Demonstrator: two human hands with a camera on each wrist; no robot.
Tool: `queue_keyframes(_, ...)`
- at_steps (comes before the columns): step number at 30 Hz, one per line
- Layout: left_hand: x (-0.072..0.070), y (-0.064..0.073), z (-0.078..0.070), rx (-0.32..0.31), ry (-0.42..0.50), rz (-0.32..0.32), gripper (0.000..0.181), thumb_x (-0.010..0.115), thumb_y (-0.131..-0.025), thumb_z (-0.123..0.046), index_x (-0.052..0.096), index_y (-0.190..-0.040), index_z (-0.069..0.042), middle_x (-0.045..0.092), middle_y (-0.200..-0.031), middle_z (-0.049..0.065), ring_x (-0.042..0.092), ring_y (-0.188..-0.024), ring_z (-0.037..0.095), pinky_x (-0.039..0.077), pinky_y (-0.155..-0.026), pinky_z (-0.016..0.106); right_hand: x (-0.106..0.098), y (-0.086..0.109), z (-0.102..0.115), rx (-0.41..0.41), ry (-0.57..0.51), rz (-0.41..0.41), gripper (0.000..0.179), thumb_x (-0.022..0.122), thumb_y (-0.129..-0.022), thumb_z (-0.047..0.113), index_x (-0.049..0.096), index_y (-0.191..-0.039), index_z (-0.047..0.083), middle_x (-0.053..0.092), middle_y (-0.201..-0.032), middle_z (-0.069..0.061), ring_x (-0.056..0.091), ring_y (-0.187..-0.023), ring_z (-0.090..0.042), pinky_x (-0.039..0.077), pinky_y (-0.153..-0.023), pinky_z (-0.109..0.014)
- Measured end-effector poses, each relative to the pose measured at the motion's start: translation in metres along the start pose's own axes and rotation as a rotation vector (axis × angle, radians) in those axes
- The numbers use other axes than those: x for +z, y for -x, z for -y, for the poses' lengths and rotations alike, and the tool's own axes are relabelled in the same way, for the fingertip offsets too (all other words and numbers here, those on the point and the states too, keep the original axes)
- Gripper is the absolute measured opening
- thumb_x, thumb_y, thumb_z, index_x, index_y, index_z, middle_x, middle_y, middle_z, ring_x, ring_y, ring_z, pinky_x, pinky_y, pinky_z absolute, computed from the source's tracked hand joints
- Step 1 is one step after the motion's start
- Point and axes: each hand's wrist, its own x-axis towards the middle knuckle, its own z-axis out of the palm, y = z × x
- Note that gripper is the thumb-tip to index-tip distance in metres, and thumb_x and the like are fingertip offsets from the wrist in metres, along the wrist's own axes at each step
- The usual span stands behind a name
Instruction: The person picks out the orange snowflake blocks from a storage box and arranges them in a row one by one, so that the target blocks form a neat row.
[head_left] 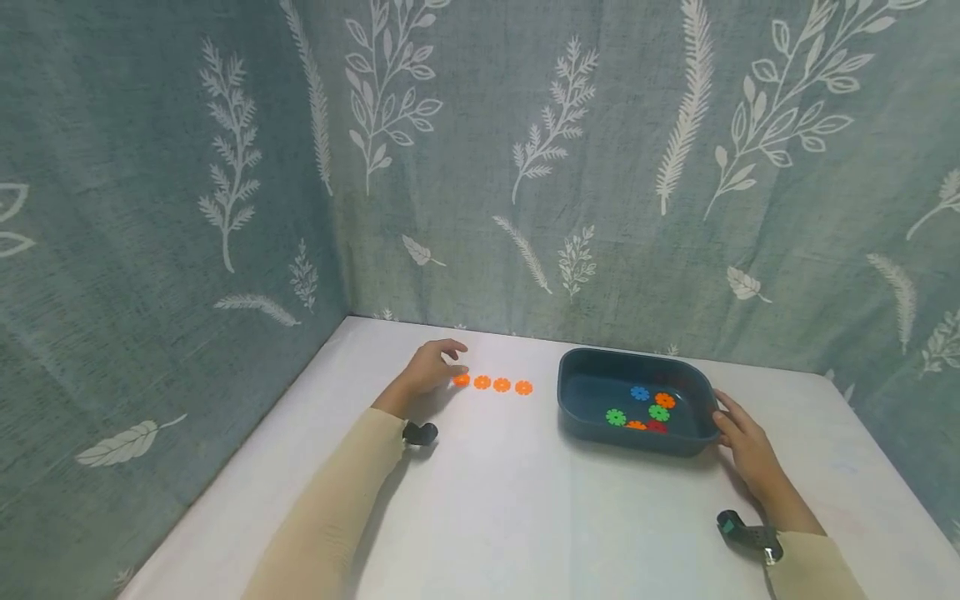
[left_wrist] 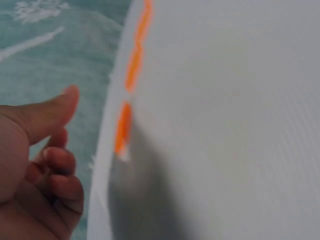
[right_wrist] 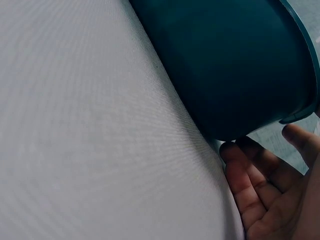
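Several orange flower-shaped plastic pieces [head_left: 502, 385] lie in a row on the white table. My left hand [head_left: 432, 367] is over the left end of the row, thumb beside the leftmost piece [head_left: 461, 380]. In the left wrist view, the left hand [left_wrist: 45, 160] has loosely bent fingers with nothing visible between them. A dark blue-green plastic tub [head_left: 637, 438] stands to the right. My right hand [head_left: 750, 442] holds its right end. In the right wrist view, the right hand's fingers [right_wrist: 250, 175] touch the tub's outer wall [right_wrist: 235, 75] near its base.
Inside the tub lie a blue flower piece [head_left: 640, 393], green pieces [head_left: 616, 417], orange pieces [head_left: 665, 401] and a red piece [head_left: 656, 427]. Leaf-patterned cloth [head_left: 480, 167] hangs behind the white table [head_left: 495, 500] and along its left side.
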Motion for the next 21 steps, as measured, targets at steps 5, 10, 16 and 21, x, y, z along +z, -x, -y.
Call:
queue_keyframes(5, 0.009, -0.01, -0.028, 0.118, 0.096, 0.044, 0.046, 0.079, -0.083, -0.02, 0.065, -0.126, -0.009, 0.064, -0.111, 0.009, 0.059, -0.092, 0.026, 0.049, -0.075, 0.035, 0.0, -0.001, -0.003, -0.011, -0.006, -0.007, 0.068, 0.029, -0.105, 0.049, 0.017, -0.155, 0.004, 0.023, -0.152, -0.032, 0.029, -0.131, -0.055, 0.033, -0.096, -0.067)
queue_keyframes(10, 0.021, -0.012, -0.06, 0.235, 0.175, 0.166, 0.043, 0.078, -0.085, -0.021, 0.066, -0.125, -0.012, 0.063, -0.119, 0.015, 0.061, -0.096, 0.028, 0.049, -0.08, 0.038, 0.002, -0.003, -0.003, -0.019, 0.009, -0.012, 0.067, 0.028, -0.105, 0.048, 0.018, -0.155, 0.004, 0.024, -0.152, -0.031, 0.028, -0.133, -0.054, 0.035, -0.096, -0.065)
queue_keyframes(16, 0.039, -0.013, -0.091, 0.278, 0.215, 0.201, 0.038, 0.077, -0.085, -0.025, 0.068, -0.121, -0.021, 0.064, -0.115, 0.014, 0.062, -0.082, 0.021, 0.05, -0.071, 0.035, 0.003, -0.003, -0.003, -0.015, 0.014, -0.007, 0.066, 0.028, -0.106, 0.045, 0.019, -0.154, 0.002, 0.025, -0.15, -0.032, 0.032, -0.131, -0.054, 0.037, -0.095, -0.064)
queue_keyframes(21, 0.053, -0.017, -0.118, 0.348, 0.199, 0.23, 0.04, 0.078, -0.085, -0.025, 0.068, -0.122, -0.016, 0.068, -0.102, 0.002, 0.061, -0.08, 0.022, 0.05, -0.068, 0.032, 0.0, -0.003, -0.003, -0.006, 0.042, -0.013, 0.067, 0.027, -0.105, 0.048, 0.018, -0.155, 0.004, 0.026, -0.15, -0.033, 0.032, -0.13, -0.054, 0.035, -0.095, -0.065)
